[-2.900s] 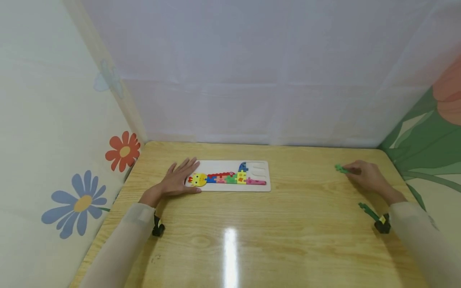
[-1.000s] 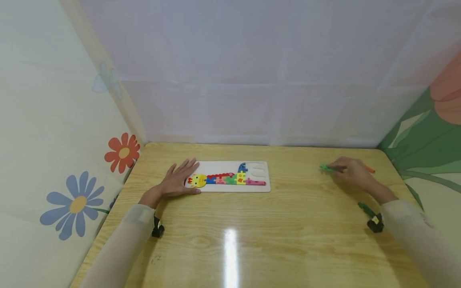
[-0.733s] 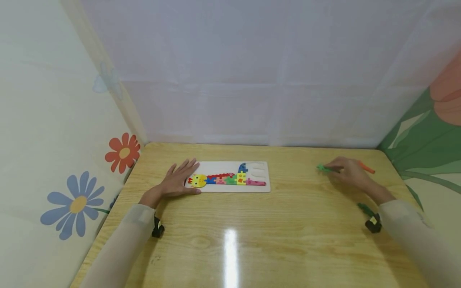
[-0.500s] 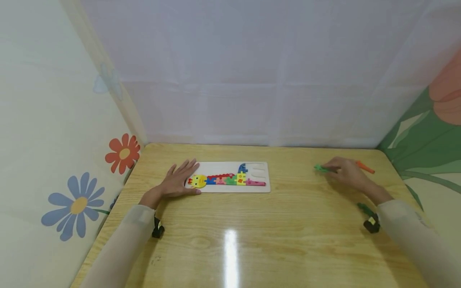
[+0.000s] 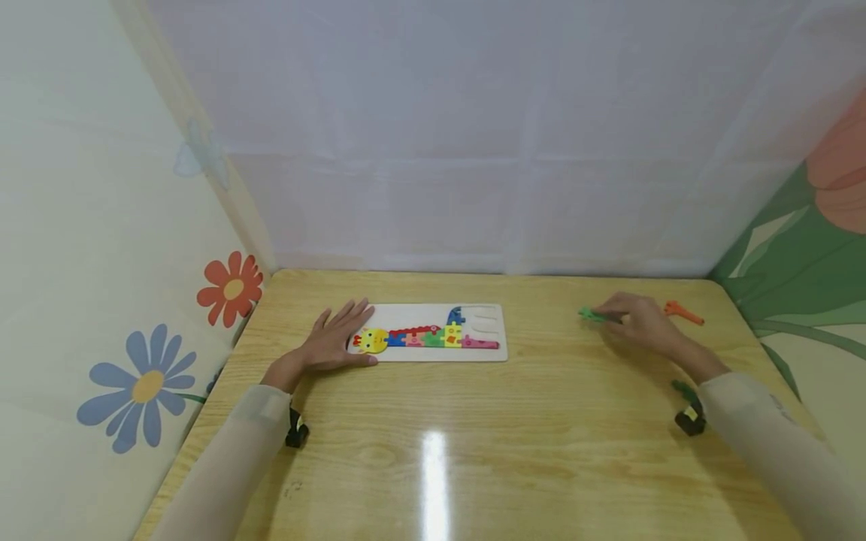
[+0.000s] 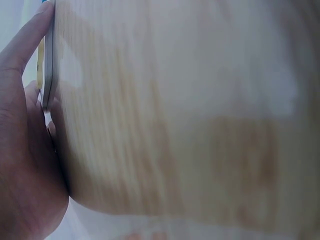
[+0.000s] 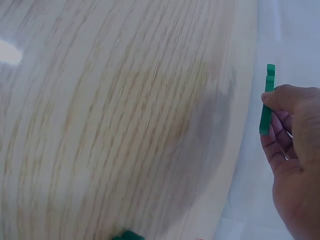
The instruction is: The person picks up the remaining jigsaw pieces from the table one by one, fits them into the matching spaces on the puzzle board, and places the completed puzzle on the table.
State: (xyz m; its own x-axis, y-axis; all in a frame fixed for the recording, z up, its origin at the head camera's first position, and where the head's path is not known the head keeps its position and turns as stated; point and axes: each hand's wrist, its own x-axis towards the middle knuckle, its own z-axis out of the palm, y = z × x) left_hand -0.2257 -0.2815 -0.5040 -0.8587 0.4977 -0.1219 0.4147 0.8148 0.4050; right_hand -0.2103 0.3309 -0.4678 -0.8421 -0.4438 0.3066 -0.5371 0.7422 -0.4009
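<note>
In the head view a white giraffe puzzle board (image 5: pixel 413 312) lies on the wooden table, with coloured pieces set in its head, neck, body, tail and one pink leg. Several slots at its right end show bare white. My left hand (image 5: pixel 326 342) rests spread over the board's left end, thumb along the near edge. Off to the right, my right hand (image 5: pixel 639 323) pinches a green puzzle piece (image 5: pixel 588 314) between thumb and fingers. The right wrist view shows this green piece (image 7: pixel 267 110) held above the table level, seen edge-on.
An orange puzzle piece (image 5: pixel 685 312) lies behind the right hand. A darker green piece (image 5: pixel 685 390) lies near the right wrist, partly hidden by the black wrist camera (image 5: pixel 691 419). White cloth (image 5: pixel 514 210) hangs along the table's far edge.
My right hand has moved left with the green piece, uncovering the orange piece behind it. The left hand and the board have stayed in place.
</note>
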